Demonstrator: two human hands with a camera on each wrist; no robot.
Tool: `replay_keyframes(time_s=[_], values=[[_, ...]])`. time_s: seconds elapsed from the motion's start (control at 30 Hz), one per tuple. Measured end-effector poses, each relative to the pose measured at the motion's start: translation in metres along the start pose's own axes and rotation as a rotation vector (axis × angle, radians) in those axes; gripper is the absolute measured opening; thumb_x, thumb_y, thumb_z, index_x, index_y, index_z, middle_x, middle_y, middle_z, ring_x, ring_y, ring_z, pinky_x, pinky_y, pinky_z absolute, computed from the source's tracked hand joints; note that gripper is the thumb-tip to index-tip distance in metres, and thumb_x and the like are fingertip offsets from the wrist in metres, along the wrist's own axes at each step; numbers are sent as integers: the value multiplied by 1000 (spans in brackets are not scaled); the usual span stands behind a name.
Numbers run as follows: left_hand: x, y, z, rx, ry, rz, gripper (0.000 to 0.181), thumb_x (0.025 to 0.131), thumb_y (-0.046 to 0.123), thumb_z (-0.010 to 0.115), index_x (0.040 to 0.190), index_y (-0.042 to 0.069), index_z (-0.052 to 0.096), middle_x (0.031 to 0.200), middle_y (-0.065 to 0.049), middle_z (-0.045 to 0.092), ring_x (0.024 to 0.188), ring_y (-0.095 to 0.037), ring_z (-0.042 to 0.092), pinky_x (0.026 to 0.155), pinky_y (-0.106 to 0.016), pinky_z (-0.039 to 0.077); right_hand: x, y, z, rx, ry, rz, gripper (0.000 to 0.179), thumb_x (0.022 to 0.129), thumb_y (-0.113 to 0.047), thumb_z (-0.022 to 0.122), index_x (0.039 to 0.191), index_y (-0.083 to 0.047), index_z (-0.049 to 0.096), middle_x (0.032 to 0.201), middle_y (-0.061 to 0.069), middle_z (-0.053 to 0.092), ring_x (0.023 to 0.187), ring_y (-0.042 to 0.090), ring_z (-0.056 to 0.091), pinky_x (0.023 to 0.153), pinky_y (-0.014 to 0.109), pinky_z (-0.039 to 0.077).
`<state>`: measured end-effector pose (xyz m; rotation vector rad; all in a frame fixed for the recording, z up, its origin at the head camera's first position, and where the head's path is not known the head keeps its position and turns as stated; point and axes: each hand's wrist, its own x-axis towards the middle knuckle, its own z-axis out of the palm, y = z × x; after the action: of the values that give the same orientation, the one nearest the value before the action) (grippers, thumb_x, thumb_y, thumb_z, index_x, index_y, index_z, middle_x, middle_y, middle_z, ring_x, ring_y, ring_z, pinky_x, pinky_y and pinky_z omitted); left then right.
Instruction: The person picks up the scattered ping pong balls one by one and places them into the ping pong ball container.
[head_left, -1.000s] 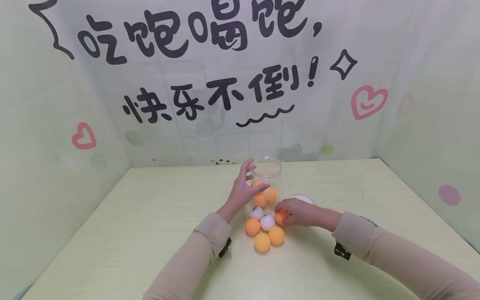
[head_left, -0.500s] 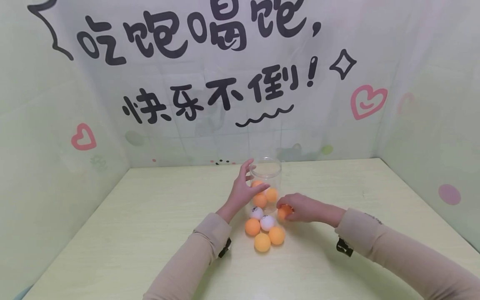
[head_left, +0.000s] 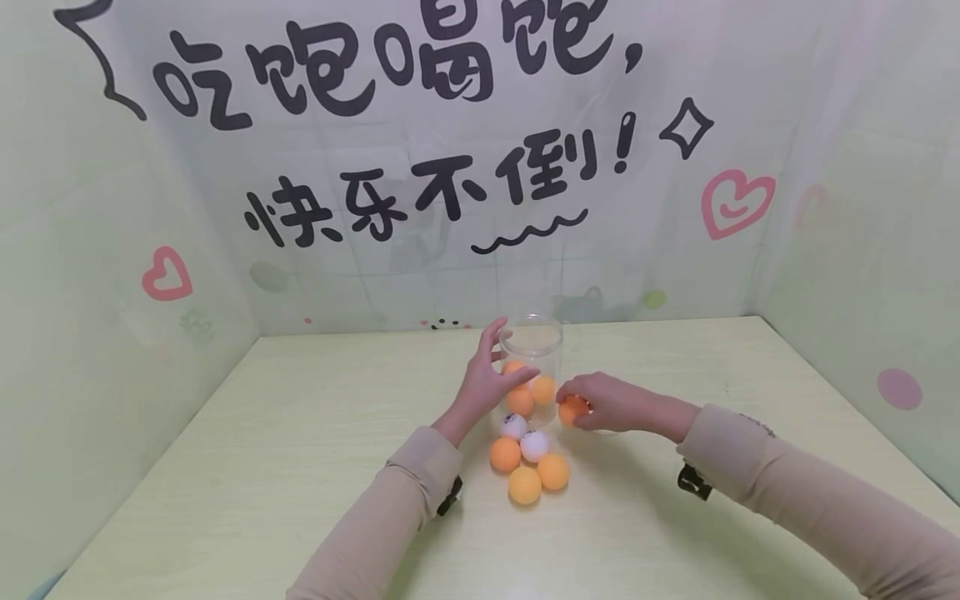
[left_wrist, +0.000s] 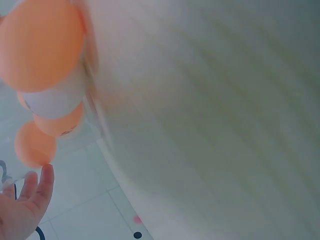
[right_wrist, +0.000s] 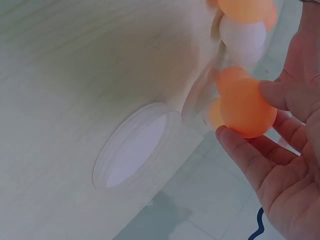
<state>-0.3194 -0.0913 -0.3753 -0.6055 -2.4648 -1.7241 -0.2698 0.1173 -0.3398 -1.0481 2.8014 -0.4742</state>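
A clear plastic jar (head_left: 551, 357) stands upright on the table with several orange ping-pong balls (head_left: 520, 401) inside. My left hand (head_left: 483, 383) holds the jar from its left side, thumb across the front and fingers round the back. Just right of the jar, my right hand (head_left: 613, 406) pinches an orange ping-pong ball (right_wrist: 247, 109) between thumb and fingers, lifted off the table. In front of the jar lie two white ping-pong balls (head_left: 534, 446) and several orange and yellow-orange ones (head_left: 525, 483). In the left wrist view, fingertips (left_wrist: 46, 175) show beside the jar's balls.
A round white lid (right_wrist: 135, 152) lies flat on the table right of the jar, mostly hidden behind my right hand in the head view. The pale wooden table (head_left: 300, 467) ends at a back wall (head_left: 375, 283) printed with black lettering.
My right hand has raised the orange ping-pong ball off the table, moving up and slightly right beside the jar. The left hand and the jar have stayed still.
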Motion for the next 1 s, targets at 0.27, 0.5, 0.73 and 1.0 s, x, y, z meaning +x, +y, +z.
replay_keyframes(time_s=[0.27, 0.5, 0.73, 1.0], values=[[-1, 3, -1, -6, 5, 7, 84, 77, 25, 73, 143, 25, 21, 142, -11, 36, 120, -33, 43, 90, -46, 44, -3, -4, -16, -30, 23, -11, 29, 81, -4, 65, 108, 4, 60, 102, 12, 63, 79, 16, 53, 69, 27, 48], [-2, 2, -1, -5, 3, 3, 84, 77, 24, 74, 143, 24, 21, 143, -13, 35, 120, -35, 43, 91, -47, 44, -4, -5, -28, -42, 32, 11, 29, 81, -5, 65, 109, 1, 61, 105, 11, 62, 84, 18, 55, 72, 30, 50], [-1, 1, -1, -14, 4, 1, 84, 77, 23, 74, 143, 25, 22, 142, -13, 35, 120, -35, 43, 91, -48, 43, -5, -8, -41, -55, 57, 5, 28, 81, -4, 65, 108, 1, 60, 103, 11, 62, 83, 20, 55, 72, 32, 51], [-2, 2, -1, -10, -2, -1, 84, 77, 27, 74, 143, 26, 21, 142, -9, 36, 120, -33, 43, 92, -46, 43, -8, -10, -55, -61, 107, -23, 28, 80, -3, 64, 107, 2, 60, 100, 10, 63, 81, 19, 55, 71, 32, 50]])
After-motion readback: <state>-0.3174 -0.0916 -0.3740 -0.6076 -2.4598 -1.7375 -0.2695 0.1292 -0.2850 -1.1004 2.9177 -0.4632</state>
